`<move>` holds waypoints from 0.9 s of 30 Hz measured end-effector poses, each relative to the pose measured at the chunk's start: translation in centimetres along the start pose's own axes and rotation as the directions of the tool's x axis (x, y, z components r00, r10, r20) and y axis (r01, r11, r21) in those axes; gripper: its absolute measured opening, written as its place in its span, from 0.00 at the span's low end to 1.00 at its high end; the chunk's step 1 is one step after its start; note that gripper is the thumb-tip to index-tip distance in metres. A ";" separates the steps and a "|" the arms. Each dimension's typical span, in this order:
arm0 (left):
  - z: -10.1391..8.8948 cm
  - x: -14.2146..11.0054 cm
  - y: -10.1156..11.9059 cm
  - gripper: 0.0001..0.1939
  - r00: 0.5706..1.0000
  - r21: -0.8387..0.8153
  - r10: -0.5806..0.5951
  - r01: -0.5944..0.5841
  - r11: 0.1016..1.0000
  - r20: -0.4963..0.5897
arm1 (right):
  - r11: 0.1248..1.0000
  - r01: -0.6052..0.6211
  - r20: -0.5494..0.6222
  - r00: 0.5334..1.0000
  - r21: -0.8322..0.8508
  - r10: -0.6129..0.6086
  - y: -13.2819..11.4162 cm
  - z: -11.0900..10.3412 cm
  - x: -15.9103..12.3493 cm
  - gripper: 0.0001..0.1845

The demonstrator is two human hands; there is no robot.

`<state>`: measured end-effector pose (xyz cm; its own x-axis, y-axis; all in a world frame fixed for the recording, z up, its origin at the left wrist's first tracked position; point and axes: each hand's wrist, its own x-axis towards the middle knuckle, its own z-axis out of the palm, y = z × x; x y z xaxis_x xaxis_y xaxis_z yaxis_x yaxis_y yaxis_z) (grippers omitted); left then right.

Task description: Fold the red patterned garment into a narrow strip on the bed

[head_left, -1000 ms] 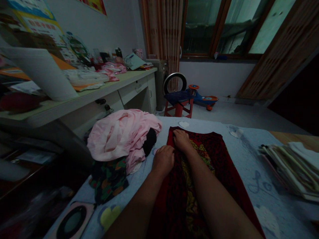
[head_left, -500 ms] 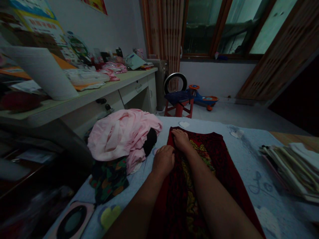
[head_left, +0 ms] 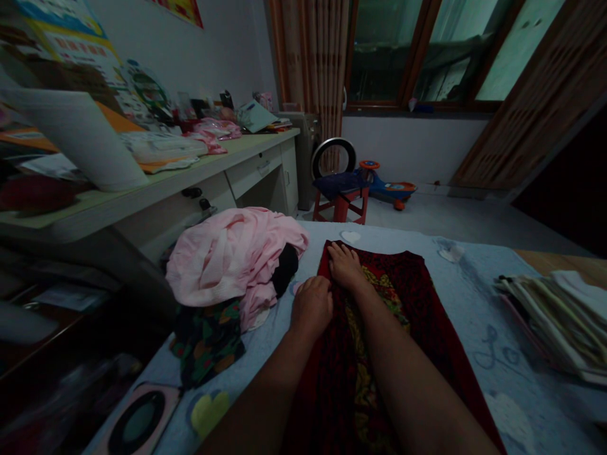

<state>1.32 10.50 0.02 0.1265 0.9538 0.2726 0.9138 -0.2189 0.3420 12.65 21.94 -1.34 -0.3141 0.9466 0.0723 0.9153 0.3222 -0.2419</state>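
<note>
A dark red garment (head_left: 412, 297) with black and yellow patterning lies spread lengthwise on a light blue bed cover (head_left: 455, 272). My left hand (head_left: 312, 306) is at its left edge, fingers curled together over the fabric there. Farther up, near the top left corner, my right hand (head_left: 345, 264) rests flat on the cloth with its fingers spread. My forearms cover part of the middle of the garment. To the left of my hands sits a heap of pink clothing (head_left: 232, 253), with a dark green patterned cloth (head_left: 208, 344) under it.
A stack of folded clothes (head_left: 554, 322) lies at the right of the bed. At the lower left is a pink object with a dark ring (head_left: 137, 420). A cluttered desk (head_left: 180, 177) runs along the left wall. Beyond the bed stand a red stool (head_left: 341, 208) and a ride-on toy (head_left: 391, 188).
The fingers of my right hand have spread slightly and lie flatter on the garment. My left hand has barely moved, and the garment lies as before.
</note>
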 end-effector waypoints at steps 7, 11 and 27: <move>0.2 0.0 0.0 0.05 1.000 0.004 0.002 -0.002 1.000 0.005 | 1.000 -0.015 -0.178 0.984 -0.003 0.014 -0.1 -1.0 -0.3 0.27; 0.2 0.1 0.0 0.05 1.000 0.008 -0.003 0.003 1.000 0.002 | 1.000 0.026 -0.162 0.986 -0.015 -0.028 -0.2 -1.5 -0.5 0.18; 0.3 0.1 0.2 0.05 1.000 0.019 -0.026 0.026 0.999 0.010 | 0.997 -0.016 -0.101 0.995 -0.075 0.008 0.0 -0.6 0.0 0.25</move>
<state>1.61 10.60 -0.13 0.1066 0.9611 0.2548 0.9238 -0.1905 0.3321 12.84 21.92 -0.77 -0.2794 0.9454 0.1679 0.9366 0.3069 -0.1693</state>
